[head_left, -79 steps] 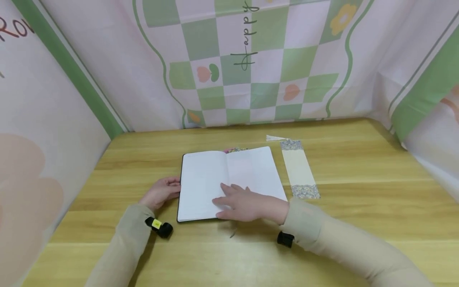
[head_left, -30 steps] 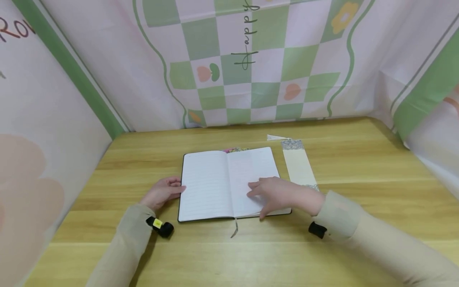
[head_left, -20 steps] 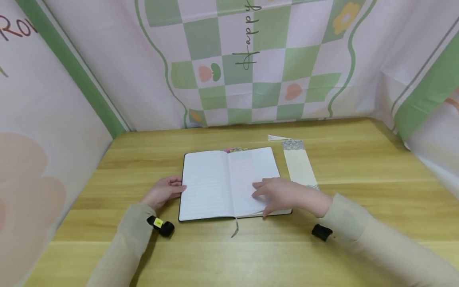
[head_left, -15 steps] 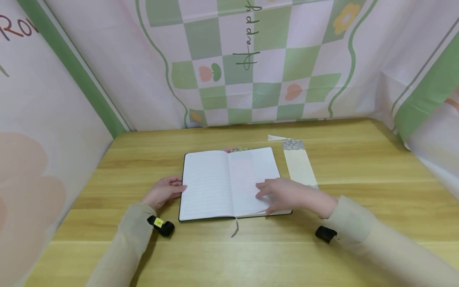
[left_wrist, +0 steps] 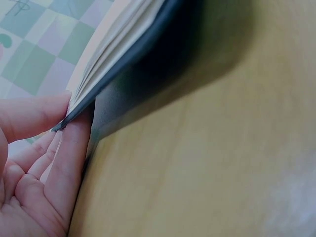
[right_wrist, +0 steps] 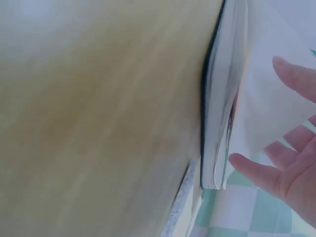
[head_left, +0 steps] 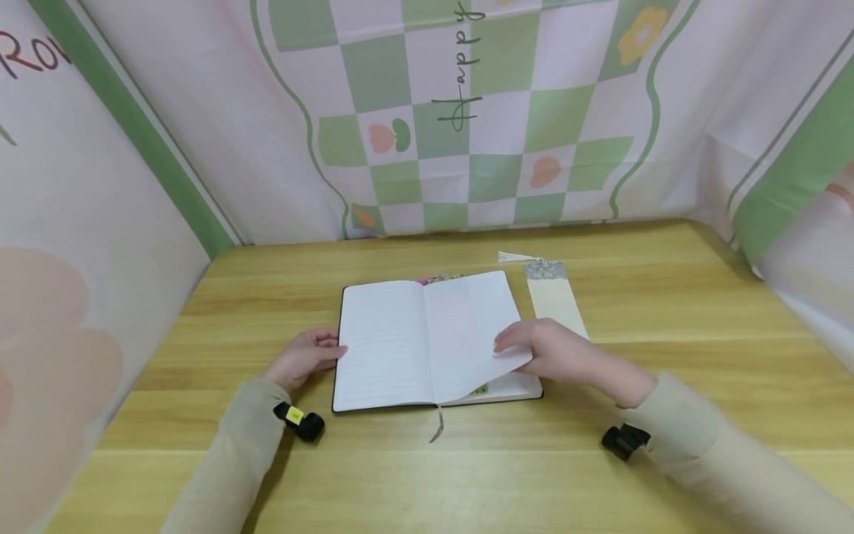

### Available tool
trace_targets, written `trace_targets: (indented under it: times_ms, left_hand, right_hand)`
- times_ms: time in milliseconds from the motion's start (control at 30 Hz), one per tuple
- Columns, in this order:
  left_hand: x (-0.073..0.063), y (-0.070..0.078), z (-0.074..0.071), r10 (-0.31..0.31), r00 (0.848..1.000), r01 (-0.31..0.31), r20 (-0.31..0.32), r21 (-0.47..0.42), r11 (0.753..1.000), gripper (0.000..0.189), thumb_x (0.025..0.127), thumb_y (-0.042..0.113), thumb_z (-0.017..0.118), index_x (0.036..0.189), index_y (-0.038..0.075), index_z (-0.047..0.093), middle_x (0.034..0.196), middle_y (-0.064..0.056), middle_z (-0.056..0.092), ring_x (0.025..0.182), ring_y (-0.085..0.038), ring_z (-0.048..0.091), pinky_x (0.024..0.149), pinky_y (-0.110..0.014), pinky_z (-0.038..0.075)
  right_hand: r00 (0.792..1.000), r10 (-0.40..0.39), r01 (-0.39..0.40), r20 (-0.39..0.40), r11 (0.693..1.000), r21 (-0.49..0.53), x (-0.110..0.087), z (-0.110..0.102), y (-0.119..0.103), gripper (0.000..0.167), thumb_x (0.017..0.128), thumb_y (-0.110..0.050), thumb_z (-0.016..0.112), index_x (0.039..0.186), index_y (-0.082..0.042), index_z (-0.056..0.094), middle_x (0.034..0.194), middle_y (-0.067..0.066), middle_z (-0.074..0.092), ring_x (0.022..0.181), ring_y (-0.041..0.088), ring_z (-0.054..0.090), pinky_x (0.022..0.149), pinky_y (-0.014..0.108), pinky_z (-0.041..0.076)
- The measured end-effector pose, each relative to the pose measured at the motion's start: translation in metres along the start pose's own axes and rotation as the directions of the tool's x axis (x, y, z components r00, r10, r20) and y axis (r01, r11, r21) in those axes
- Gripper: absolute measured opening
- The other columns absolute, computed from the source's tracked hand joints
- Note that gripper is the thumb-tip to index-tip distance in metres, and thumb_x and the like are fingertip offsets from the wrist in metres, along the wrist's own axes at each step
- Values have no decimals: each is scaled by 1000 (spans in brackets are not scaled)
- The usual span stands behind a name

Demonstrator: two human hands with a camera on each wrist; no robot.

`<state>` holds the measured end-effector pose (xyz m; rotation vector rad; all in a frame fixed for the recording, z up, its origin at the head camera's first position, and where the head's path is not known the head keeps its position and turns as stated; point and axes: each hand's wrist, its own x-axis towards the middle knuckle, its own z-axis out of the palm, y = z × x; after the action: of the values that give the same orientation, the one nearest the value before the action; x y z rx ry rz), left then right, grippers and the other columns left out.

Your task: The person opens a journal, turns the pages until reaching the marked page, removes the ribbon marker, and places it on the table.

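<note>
A black-covered, white-paged notebook [head_left: 382, 356] lies spread on a wood-grained table [head_left: 427, 478].
The left hand [head_left: 302, 360] pinches its left edge; the right hand [head_left: 560, 352], fingers loosely spread, props up a white page [head_left: 460, 363], seemingly from beneath.

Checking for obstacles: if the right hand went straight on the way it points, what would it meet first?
The right hand would likely meet the raised page of the open notebook, right at its fingers; depth is hard to judge.

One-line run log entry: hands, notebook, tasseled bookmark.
left hand: pinches notebook left edge | right hand: holds page raised | notebook: open | tasseled bookmark: on table, partly hidden
</note>
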<state>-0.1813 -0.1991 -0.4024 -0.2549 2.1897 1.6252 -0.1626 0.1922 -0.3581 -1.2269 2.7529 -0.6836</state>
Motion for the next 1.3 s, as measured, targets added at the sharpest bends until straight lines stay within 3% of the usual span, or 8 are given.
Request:
trace_targets:
  times_ms: [167,300,433,567,667,733,1000,1300]
  left_hand:
    - [-1,1,0,1,1000,-1,2,3,1000,52,92,5,59,137,-9,37,124,-18,50,105,-19,55,101,-39,46]
    - [-1,1,1,-1,1000,1,0,1,1000,52,92,4,59,137,-9,36,124,-18,49,105,-19,54,101,-38,46]
    - [-1,0,0,-4,1000,4,0,0,1000,53,92,4,59,138,-9,36,127,-20,48,108,-21,53,102,-39,45]
    - [-1,0,0,-2,1000,2,1,-2,1000,53,92,4,59,138,-9,36,126,-19,48,107,-20,53,102,-39,45]
    - [-1,1,-1,0,1000,0,3,-3,1000,52,92,4,59,137,-9,36,122,-16,50,104,-18,54,100,-37,47]
    - [-1,1,-1,-2,1000,2,0,-3,1000,51,92,4,59,137,-9,37,119,-14,51,101,-16,54,99,-36,48]
    - [-2,3,0,-2,1000,2,6,-2,1000,51,92,5,59,136,-8,38,117,-13,52,100,-16,54,99,-36,48]
    - [-2,2,0,2,1000,-2,9,-9,1000,52,92,4,59,137,-10,36,123,-17,51,104,-19,54,100,-38,47]
  right_hand:
    - [989,120,-116,-91,992,52,1,-7,-4,34,70,11,70,100,-4,70,129,24,53,118,44,49,92,55,47]
    - [952,265,-235,-154,954,187,3,-8,-6,39,76,8,66,113,-1,63,146,31,27,128,50,35,95,59,43]
    - [927,359,-272,-108,842,466,5,-6,-9,48,85,3,61,131,2,46,150,31,12,128,52,33,98,55,44]
    - [917,390,-233,-84,692,683,11,0,-15,53,91,-2,58,139,4,36,150,26,21,126,47,41,97,35,49]
    - [912,401,-206,-88,631,748,18,4,-22,59,93,-4,57,144,0,30,149,25,25,125,41,43,92,23,48]
    - [922,380,-191,-79,621,760,22,6,-26,65,94,-7,57,149,-5,22,149,26,23,125,40,44,93,25,48]
    - [969,240,-124,-55,670,731,39,14,-44,87,95,-11,57,153,-22,-6,151,24,23,124,40,45,98,43,47]
    - [984,111,-158,142,910,383,54,23,-59,77,94,-37,58,153,-16,13,156,13,19,137,33,33,111,52,31]
